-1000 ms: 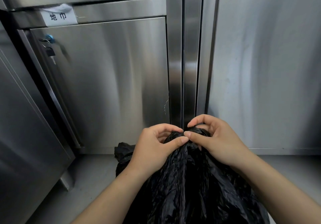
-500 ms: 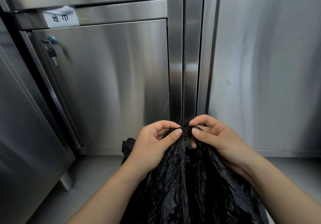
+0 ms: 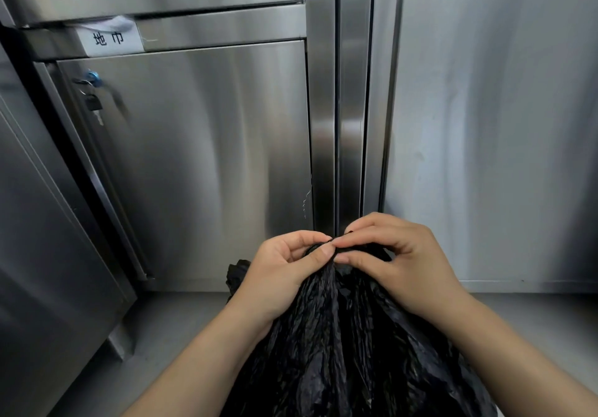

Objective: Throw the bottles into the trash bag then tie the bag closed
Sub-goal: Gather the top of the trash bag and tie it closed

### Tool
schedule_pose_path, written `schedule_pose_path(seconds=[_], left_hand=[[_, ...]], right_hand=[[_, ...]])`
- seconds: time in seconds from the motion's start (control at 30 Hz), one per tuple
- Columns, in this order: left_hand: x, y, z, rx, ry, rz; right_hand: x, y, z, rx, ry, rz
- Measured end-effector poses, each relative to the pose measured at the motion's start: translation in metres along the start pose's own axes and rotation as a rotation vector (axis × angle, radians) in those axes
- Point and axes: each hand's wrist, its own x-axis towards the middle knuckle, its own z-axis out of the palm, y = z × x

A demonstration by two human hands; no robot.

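Observation:
A black trash bag [image 3: 339, 345] stands on the grey floor in the lower middle of the head view, its plastic gathered into a bunched top. My left hand [image 3: 278, 274] pinches that bunched top from the left with thumb and fingers. From the right, my right hand [image 3: 394, 261] grips the same bunch, fingertips meeting those of the left hand. The very top of the bag is hidden between my fingers. No bottles show; the bag's inside is hidden.
Stainless steel cabinets rise close behind the bag. The left door [image 3: 194, 157] has a blue lock with hanging keys [image 3: 92, 93] and a white paper label [image 3: 110, 39] above it. Another steel unit [image 3: 42, 271] juts out at left. Grey floor [image 3: 168, 329] lies around the bag.
Both hands have closed tighter on the bag's top, so less of the black bunch shows between the fingers. The fingertips have drawn together and shifted slightly upward.

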Motion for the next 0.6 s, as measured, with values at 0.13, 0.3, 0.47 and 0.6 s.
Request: schedule_pose_path(seconds=[0.13, 0.3, 0.47, 0.6], left_hand=[[0.000, 0.003, 0.000, 0.075, 0.018, 0.059], [0.002, 0.004, -0.003, 0.136, 0.019, 0.041], [0.003, 0.007, -0.008, 0.135, -0.034, 0.021], [-0.001, 0.010, -0.013, 0.257, -0.074, 0.025]], right_hand=[[-0.001, 0.002, 0.002, 0.031, 0.061, 0.039], [-0.005, 0.008, 0.007, 0.078, 0.203, 0.145], [-0.004, 0.013, 0.009, 0.111, 0.217, 0.179], [-0.007, 0.012, 0.009, 0.076, 0.187, 0.144]])
